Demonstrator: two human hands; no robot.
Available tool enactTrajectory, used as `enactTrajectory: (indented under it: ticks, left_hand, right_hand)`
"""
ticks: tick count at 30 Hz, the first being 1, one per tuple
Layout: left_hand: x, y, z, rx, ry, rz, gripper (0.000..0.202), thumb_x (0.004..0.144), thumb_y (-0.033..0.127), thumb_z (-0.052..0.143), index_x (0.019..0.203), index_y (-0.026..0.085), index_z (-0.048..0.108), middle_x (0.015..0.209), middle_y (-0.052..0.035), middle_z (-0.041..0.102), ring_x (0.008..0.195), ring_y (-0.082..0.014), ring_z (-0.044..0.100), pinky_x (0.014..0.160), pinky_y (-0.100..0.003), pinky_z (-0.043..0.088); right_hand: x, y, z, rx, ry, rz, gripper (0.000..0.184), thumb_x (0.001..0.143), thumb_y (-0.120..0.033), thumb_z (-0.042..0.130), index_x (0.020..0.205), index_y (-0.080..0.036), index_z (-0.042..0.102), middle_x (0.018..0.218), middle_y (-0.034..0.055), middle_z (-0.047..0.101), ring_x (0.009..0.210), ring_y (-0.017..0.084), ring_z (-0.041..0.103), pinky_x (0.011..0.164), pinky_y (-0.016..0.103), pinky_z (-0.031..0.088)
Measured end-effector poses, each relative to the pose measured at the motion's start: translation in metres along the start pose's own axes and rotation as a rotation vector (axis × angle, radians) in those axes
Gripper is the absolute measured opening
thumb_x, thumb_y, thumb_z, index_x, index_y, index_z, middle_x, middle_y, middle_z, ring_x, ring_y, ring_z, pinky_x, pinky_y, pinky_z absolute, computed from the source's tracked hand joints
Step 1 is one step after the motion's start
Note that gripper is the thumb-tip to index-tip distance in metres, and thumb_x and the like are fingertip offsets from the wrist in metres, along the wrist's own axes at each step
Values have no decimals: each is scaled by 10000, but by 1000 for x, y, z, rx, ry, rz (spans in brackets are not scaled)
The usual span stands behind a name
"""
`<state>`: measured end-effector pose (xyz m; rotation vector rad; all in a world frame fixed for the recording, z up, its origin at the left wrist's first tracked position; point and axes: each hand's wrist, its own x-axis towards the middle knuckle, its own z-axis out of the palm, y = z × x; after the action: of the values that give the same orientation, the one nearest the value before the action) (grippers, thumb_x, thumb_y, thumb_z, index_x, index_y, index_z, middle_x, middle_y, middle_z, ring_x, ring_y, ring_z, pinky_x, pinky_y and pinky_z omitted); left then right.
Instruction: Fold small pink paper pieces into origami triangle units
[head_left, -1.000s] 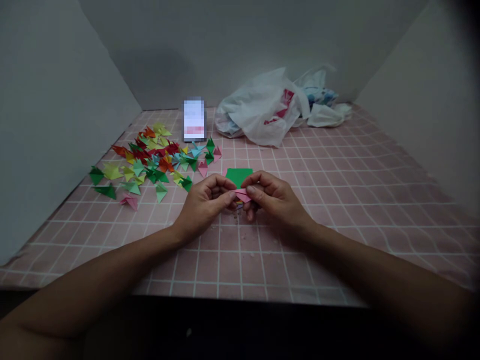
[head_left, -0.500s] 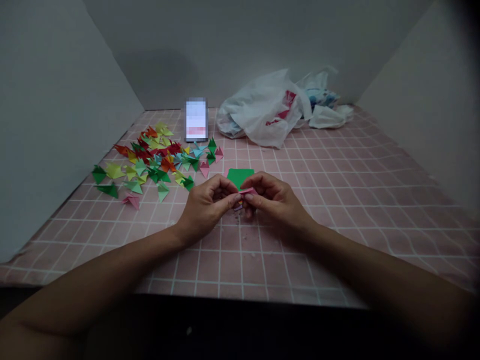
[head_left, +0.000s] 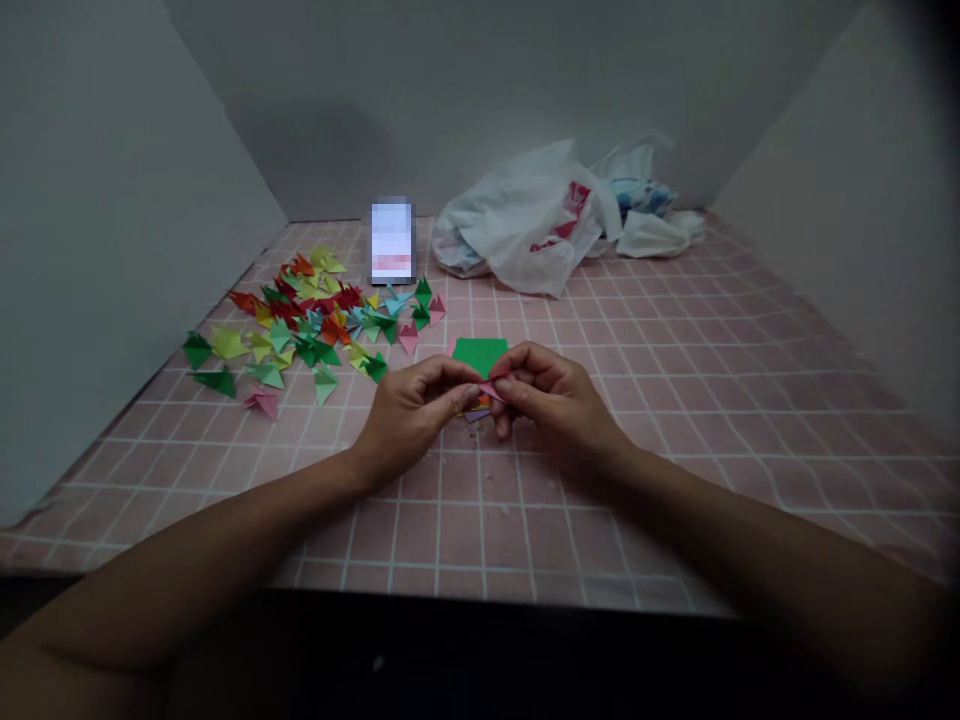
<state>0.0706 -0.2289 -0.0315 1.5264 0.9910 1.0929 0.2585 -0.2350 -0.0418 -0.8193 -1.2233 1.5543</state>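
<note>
Between my fingertips is a small folded piece of pink paper (head_left: 491, 389). My left hand (head_left: 421, 405) pinches its left end between thumb and fingers. At its other end, the thumb and forefinger of my right hand (head_left: 551, 398) are closed on it. Behind and below lies a stack of square coloured paper (head_left: 480, 352), green on top, with orange and purple edges showing near me; my fingers hide part of it. To the left spreads a pile of folded paper cranes (head_left: 307, 325) in red, orange, yellow, green, blue and pink.
A phone (head_left: 391, 240) with a lit, blurred screen stands upright behind the cranes. Crumpled white plastic bags (head_left: 525, 225) lie at the back. Pale walls border a table under a pink checked cloth (head_left: 675, 370), whose front edge is close to me.
The pink paper has tilted between my fingers, its right end now higher. My right fingers have shifted slightly, and more of the stack's orange and purple edges shows.
</note>
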Motion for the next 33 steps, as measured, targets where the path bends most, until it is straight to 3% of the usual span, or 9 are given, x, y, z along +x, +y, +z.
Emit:
enactTrajectory:
  ticks: [4, 11, 17, 25, 33]
  left_hand:
    - [0, 0, 0, -43, 11, -62, 147, 825, 278, 748, 820, 164, 656, 735, -22, 724, 689, -144, 705, 655, -248, 574]
    - [0, 1, 1, -156, -8, -156, 249, 773, 274, 788, 923, 160, 624, 797, -9, 718, 711, -134, 715, 698, -259, 597]
    - [0, 4, 1, -186, -32, -236, 197, 773, 250, 767, 878, 161, 626, 748, 1, 700, 656, -117, 698, 652, -235, 585]
    - [0, 1, 2, -122, -54, -160, 191, 782, 275, 779, 839, 157, 641, 779, -23, 732, 712, -139, 710, 684, -252, 584]
    - [1, -2, 1, -157, -49, -240, 208, 805, 301, 776, 819, 159, 626, 745, -21, 733, 695, -138, 718, 676, -251, 596]
  right_hand:
    - [1, 2, -1, 31, -13, 6, 161, 885, -268, 738, 927, -191, 603, 680, -48, 684, 505, 96, 647, 504, 216, 518]
    - [1, 0, 0, -5, -9, 17, 181, 868, -291, 745, 919, -193, 603, 677, -49, 669, 506, 95, 633, 505, 222, 510]
    - [-2, -3, 4, -49, -18, 28, 149, 873, -267, 730, 888, -188, 604, 657, -45, 656, 499, 87, 614, 498, 211, 478]
    - [0, -1, 3, 31, -7, 72, 195, 850, -286, 753, 884, -193, 584, 634, -55, 664, 471, 94, 611, 487, 217, 479]
    - [2, 2, 2, 84, 5, 98, 196, 845, -274, 759, 880, -196, 583, 633, -50, 678, 463, 94, 603, 478, 217, 476]
